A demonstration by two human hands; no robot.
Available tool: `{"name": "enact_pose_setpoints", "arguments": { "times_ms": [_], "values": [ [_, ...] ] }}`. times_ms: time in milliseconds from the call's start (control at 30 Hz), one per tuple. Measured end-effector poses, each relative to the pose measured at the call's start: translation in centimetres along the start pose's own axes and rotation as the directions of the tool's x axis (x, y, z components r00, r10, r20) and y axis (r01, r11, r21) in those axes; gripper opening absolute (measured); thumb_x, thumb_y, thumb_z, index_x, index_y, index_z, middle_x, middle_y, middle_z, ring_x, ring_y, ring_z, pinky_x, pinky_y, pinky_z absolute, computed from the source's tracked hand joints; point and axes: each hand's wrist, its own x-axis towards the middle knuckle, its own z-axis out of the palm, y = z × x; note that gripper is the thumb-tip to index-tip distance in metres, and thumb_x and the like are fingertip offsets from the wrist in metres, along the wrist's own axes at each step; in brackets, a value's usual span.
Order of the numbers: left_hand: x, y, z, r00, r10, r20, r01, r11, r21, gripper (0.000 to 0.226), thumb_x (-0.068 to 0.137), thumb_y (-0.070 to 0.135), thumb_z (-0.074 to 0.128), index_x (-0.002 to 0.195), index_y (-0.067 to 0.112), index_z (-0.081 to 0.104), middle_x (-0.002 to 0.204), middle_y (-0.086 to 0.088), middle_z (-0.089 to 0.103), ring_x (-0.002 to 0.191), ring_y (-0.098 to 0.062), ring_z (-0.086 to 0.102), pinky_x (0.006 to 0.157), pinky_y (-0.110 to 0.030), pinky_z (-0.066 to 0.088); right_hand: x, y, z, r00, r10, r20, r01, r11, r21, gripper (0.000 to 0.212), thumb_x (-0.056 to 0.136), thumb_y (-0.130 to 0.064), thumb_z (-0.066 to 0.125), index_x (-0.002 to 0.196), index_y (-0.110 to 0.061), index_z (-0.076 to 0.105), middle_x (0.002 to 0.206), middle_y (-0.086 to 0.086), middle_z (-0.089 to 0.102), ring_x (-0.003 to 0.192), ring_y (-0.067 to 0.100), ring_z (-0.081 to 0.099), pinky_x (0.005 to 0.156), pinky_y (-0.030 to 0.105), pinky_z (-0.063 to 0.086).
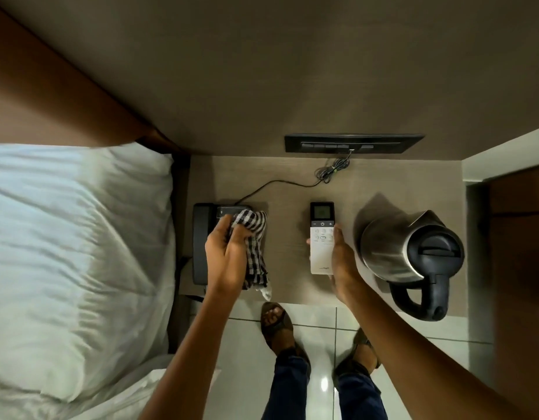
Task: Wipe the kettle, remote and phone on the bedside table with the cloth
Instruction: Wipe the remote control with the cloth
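A black desk phone (201,237) lies at the left of the bedside table (286,192). My left hand (229,253) grips a black-and-white checked cloth (254,237) over the phone's right part, hiding its keypad. A white remote (322,250) with a dark display lies in the middle of the table. My right hand (342,262) holds it along its right edge, thumb at its left edge. A steel kettle (392,250) with a black lid and handle stands at the right, just beside my right hand.
A black switch panel (353,143) sits on the wall above the table, and the phone's cord (292,183) runs to it with a coiled bundle. A bed with a white pillow (80,253) borders the table's left. My sandalled feet (277,325) stand on tiled floor.
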Motion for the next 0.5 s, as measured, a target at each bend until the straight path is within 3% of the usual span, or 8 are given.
{"name": "enact_pose_setpoints", "arguments": {
  "times_ms": [133, 267, 400, 433, 500],
  "values": [
    [-0.3, -0.4, -1.4, 0.998, 0.037, -0.054, -0.038, 0.999, -0.021, 0.018, 0.097, 0.005, 0.054, 0.096, 0.012, 0.071, 0.090, -0.002, 0.075, 0.085, -0.016, 0.070, 0.077, -0.038, 0.059, 0.9, 1.0, 0.5, 0.998, -0.001, -0.064, -0.003, 0.998, -0.056, 0.060, 0.106, -0.064, 0.040, 0.129, -0.018, 0.071, 0.114, 0.013, 0.079, 0.100, 0.037, 0.076, 0.092, 0.046, 0.060],
    [-0.7, -1.5, -2.4, 0.994, 0.022, -0.109, -0.028, 0.998, -0.055, 0.015, 0.097, 0.010, 0.055, 0.100, 0.012, 0.070, 0.093, -0.005, 0.073, 0.089, -0.024, 0.069, 0.079, -0.050, 0.059, 0.8, 1.7, 0.9, 0.983, -0.104, -0.150, 0.086, 0.989, -0.117, 0.048, 0.106, -0.054, 0.049, 0.133, -0.019, 0.068, 0.125, 0.013, 0.073, 0.095, 0.027, 0.070, 0.072, 0.031, 0.053],
    [-0.8, -1.9, -2.8, 0.979, 0.041, -0.198, -0.055, 0.996, -0.065, 0.016, 0.097, 0.012, 0.053, 0.095, 0.015, 0.068, 0.083, 0.008, 0.069, 0.083, -0.014, 0.065, 0.074, -0.043, 0.055, 0.9, 2.2, 1.0, 0.965, -0.203, -0.166, 0.170, 0.967, -0.191, 0.045, 0.109, -0.045, 0.049, 0.140, -0.016, 0.064, 0.132, 0.015, 0.070, 0.091, 0.019, 0.067, 0.060, 0.022, 0.050],
    [-0.8, -1.9, -2.9, 0.977, 0.045, -0.210, -0.060, 0.996, -0.062, 0.017, 0.097, 0.011, 0.052, 0.094, 0.015, 0.068, 0.082, 0.009, 0.068, 0.083, -0.014, 0.064, 0.074, -0.044, 0.054, 0.8, 2.3, 1.0, 0.963, -0.219, -0.157, 0.186, 0.961, -0.203, 0.044, 0.110, -0.043, 0.049, 0.141, -0.016, 0.064, 0.133, 0.016, 0.070, 0.091, 0.017, 0.068, 0.061, 0.019, 0.052],
    [-0.8, -2.0, -3.1, 0.977, 0.035, -0.211, -0.049, 0.997, -0.059, 0.020, 0.098, 0.010, 0.051, 0.095, 0.017, 0.069, 0.083, 0.008, 0.069, 0.085, -0.017, 0.064, 0.076, -0.048, 0.056, 0.6, 2.7, 1.1, 0.966, -0.216, -0.144, 0.184, 0.961, -0.205, 0.047, 0.110, -0.043, 0.049, 0.145, -0.014, 0.061, 0.140, 0.017, 0.068, 0.108, 0.025, 0.071, 0.080, 0.023, 0.057]
  ]
}}
